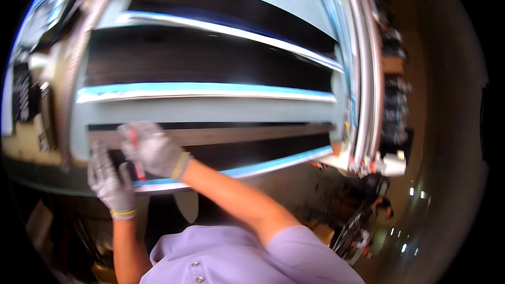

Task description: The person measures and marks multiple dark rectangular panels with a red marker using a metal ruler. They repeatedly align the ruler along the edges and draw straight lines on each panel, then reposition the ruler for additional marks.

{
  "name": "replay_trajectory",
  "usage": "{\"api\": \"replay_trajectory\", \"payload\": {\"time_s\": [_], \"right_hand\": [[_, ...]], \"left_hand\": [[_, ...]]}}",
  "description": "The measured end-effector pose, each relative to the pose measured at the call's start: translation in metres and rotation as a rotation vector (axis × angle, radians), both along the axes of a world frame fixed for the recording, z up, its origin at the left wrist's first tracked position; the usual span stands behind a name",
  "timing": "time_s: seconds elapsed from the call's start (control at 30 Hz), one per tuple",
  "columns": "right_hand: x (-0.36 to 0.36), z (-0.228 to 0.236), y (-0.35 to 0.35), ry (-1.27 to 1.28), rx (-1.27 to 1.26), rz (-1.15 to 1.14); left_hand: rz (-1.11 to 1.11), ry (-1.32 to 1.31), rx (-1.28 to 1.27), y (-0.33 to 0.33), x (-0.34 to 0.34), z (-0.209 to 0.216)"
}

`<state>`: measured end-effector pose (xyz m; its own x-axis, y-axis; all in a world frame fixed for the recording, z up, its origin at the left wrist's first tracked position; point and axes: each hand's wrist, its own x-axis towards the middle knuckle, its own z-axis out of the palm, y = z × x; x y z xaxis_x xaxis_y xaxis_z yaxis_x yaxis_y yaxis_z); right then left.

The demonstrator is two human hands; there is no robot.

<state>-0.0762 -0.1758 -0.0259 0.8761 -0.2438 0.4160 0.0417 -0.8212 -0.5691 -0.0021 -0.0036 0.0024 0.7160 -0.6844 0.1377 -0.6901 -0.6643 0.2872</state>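
Note:
My right hand [151, 150], in a pale grey knit glove with a yellow cuff, is closed around a slim red pen-like tool [139, 172]. Its lower end points down near the blue-and-white edge of the nearest dark panel [231, 156]. Blur hides the exact kind of tool. A brownish-grey strip [221, 135] runs along that panel, and the right hand is over its left part. At the panel's left end is my left hand [111, 181], gloved alike, with fingers stretched forward and apart and nothing visible in it.
More dark panels [205, 58] with blue-and-white edge strips [210, 90] lie farther up the pale blue table [252, 110]. Long pale rails [363, 73] border it on the right. Black items [31, 97] sit at the left, and cluttered equipment [363, 215] stands lower right.

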Motion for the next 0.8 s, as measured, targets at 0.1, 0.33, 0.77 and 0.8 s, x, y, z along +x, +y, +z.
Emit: {"api": "replay_trajectory", "payload": {"time_s": [0.1,0.33,0.77,0.8], "right_hand": [[-0.015,0.004,-0.001,-0.077,-0.106,-0.004],[-0.238,0.003,-0.09,-0.022,-0.037,-0.382],[-0.412,-0.015,-0.193,0.114,-0.039,-0.521],[-0.411,-0.016,-0.195,0.114,-0.038,-0.508]], "left_hand": [[-0.027,-0.114,0.001,0.009,0.002,-0.017],[0.068,-0.346,0.286,0.032,0.015,-0.035],[-0.252,-0.259,0.049,-0.136,-0.159,-0.028],[-0.248,-0.262,0.047,-0.137,-0.157,-0.028]]}}
